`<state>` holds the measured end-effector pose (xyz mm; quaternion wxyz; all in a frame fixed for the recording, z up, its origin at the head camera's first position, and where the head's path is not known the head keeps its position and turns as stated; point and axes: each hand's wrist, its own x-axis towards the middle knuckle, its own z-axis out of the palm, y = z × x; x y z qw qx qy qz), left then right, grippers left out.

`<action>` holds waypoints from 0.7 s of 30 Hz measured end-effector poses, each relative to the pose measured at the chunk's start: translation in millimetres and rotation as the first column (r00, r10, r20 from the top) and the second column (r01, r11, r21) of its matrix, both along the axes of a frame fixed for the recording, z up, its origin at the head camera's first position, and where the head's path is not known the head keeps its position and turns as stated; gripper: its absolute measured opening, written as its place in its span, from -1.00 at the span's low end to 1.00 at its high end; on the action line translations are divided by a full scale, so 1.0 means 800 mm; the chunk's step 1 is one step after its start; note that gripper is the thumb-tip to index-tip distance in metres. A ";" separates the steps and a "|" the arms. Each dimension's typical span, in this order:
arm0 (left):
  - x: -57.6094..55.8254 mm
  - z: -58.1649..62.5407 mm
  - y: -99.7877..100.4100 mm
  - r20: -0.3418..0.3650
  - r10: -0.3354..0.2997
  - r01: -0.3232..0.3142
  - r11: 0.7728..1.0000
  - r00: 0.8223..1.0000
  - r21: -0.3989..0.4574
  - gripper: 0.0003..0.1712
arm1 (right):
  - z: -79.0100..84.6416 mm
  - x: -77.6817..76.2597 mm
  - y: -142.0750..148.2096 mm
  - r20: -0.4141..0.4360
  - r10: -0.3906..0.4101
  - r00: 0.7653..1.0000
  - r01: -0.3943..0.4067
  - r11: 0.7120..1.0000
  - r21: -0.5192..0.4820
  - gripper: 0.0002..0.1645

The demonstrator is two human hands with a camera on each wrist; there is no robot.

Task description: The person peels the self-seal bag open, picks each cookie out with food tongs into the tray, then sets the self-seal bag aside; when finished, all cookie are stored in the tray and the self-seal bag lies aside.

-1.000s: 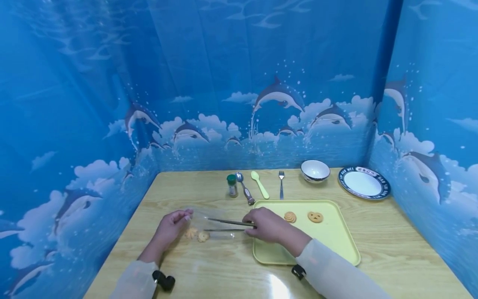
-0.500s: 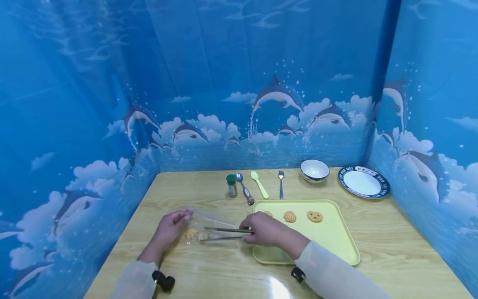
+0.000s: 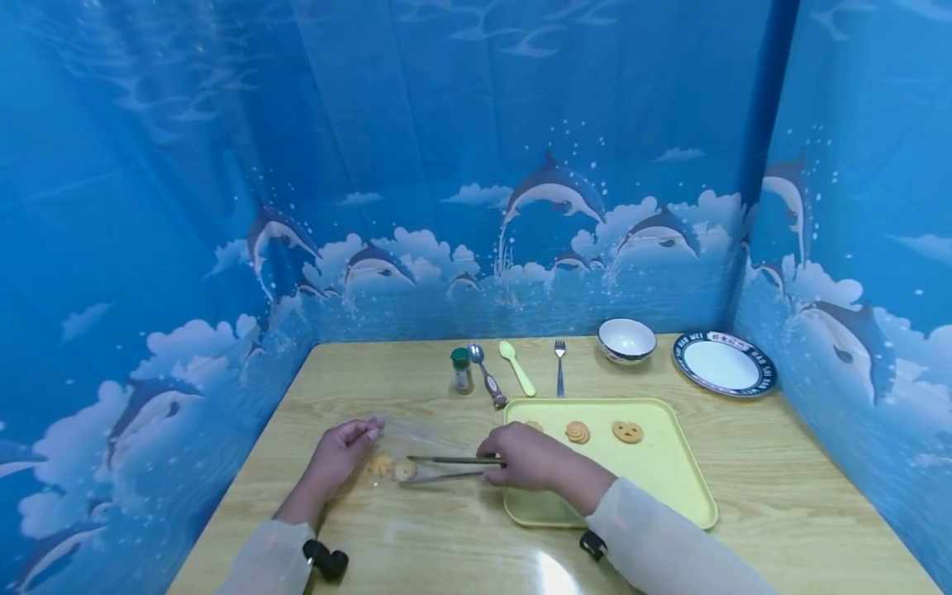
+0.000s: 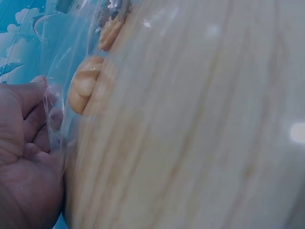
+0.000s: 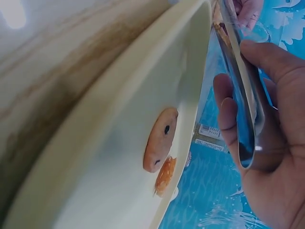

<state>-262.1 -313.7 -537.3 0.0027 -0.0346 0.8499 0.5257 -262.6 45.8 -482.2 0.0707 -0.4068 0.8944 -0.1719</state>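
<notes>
My left hand [image 3: 345, 450] pinches the edge of a clear plastic bag [image 3: 416, 430] lying on the table. Two cookies are inside it: a flower-shaped cookie [image 3: 381, 464] near my left fingers and a round cookie [image 3: 405, 471] beside it. In my right hand [image 3: 531, 456] is a pair of metal tongs [image 5: 248, 109], pointing left into the bag. The tong tips lie at the round cookie, one on each side; how firmly they press cannot be told. In the left wrist view, a cookie [image 4: 85, 86] shows through the plastic near the left fingers.
Under my right forearm lies a yellow tray [image 3: 632, 496] holding a swirl cookie [image 3: 577, 432], a face cookie [image 3: 628, 431] and a partly hidden cookie [image 3: 535, 425]. Behind stand a green-capped jar [image 3: 462, 372], spoons [image 3: 516, 368], a fork [image 3: 560, 368], a bowl [image 3: 627, 340] and a plate [image 3: 725, 364].
My right hand has shifted slightly left and nearer, bringing the tong tips down around the round cookie, which has tilted. A third tray cookie has come into view. My left hand has stayed put.
</notes>
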 end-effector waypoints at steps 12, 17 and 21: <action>0.003 -0.002 0.000 -0.035 0.008 -0.008 1.000 0.999 -0.009 -0.72 | 0.001 0.001 0.001 -0.064 -0.029 0.998 0.028 1.000 -0.007 -0.67; 0.002 -0.003 -0.001 -0.038 0.015 -0.015 1.000 0.999 -0.005 -0.70 | 0.004 0.002 0.005 -0.063 -0.044 0.997 0.044 0.999 -0.013 -0.65; 0.000 -0.004 -0.003 -0.029 0.030 -0.030 1.000 0.999 -0.004 -0.69 | 0.007 0.002 0.013 -0.074 -0.057 0.996 0.055 0.998 -0.027 -0.63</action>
